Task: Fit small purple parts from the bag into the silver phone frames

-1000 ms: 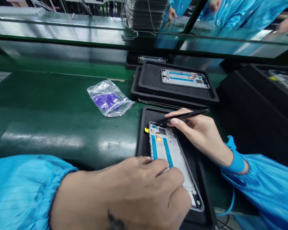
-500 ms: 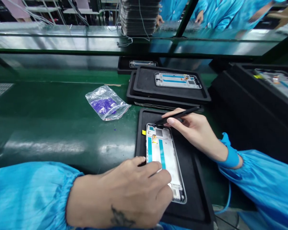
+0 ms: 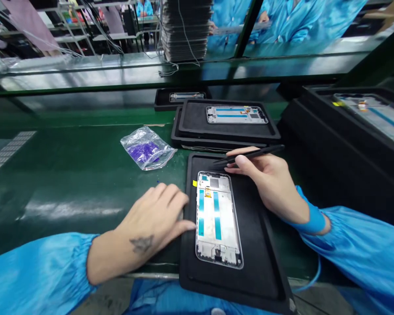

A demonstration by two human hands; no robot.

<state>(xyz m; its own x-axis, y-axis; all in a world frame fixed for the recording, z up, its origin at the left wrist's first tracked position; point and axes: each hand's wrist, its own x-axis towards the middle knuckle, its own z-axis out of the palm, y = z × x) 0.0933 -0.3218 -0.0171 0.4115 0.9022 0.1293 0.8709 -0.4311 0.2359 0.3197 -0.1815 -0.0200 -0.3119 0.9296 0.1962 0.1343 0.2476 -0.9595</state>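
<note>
A phone frame (image 3: 219,218) with blue strips and a yellow tab lies in a black foam tray (image 3: 259,271). My left hand (image 3: 159,212) is at the tray's left edge, its thumb apart from the bent fingers and nothing visible in it. Whether it touches the tray I cannot tell. In my right hand (image 3: 265,179) is a pair of black tweezers (image 3: 249,155), held like a pen. The tips point left, above the frame's top end and apart from it. A blue band circles my right wrist.
Left of the tray lies a clear bag (image 3: 147,148) with purple contents. Behind it, stacked trays (image 3: 193,120) hold another phone frame (image 3: 236,115). A tall tray stack (image 3: 315,144) stands at right. People in blue work beyond the bench.
My left hand has let go of the phone frame and moved left, off it. The tweezers have lifted away from the frame's top end.
</note>
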